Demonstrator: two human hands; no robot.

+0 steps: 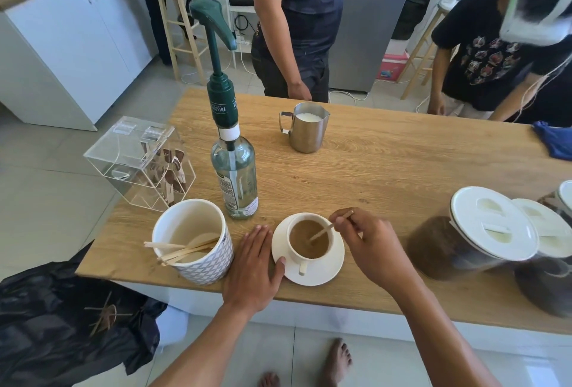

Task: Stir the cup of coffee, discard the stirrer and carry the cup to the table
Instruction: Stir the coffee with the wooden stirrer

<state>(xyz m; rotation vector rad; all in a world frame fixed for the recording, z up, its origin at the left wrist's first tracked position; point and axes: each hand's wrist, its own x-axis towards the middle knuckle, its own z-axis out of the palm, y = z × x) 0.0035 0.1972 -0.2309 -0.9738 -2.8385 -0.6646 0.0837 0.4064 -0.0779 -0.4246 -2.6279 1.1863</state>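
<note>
A white cup of milky coffee point(308, 242) stands on a white saucer point(332, 266) near the front edge of the wooden counter point(387, 170). My right hand point(368, 242) pinches a thin wooden stirrer point(325, 229), whose lower end dips into the coffee. My left hand point(255, 266) lies flat on the counter just left of the saucer, fingers together, thumb touching the saucer's rim. A black bin bag point(62, 318) with several used stirrers in it sits on the floor at the lower left.
A white patterned holder point(198, 241) with wooden stirrers stands left of my left hand. Behind it are a clear sachet box point(139, 160) and a pump bottle point(233, 170). A steel milk jug point(305, 128) sits further back. Lidded jars point(473, 232) stand right. Two people stand behind the counter.
</note>
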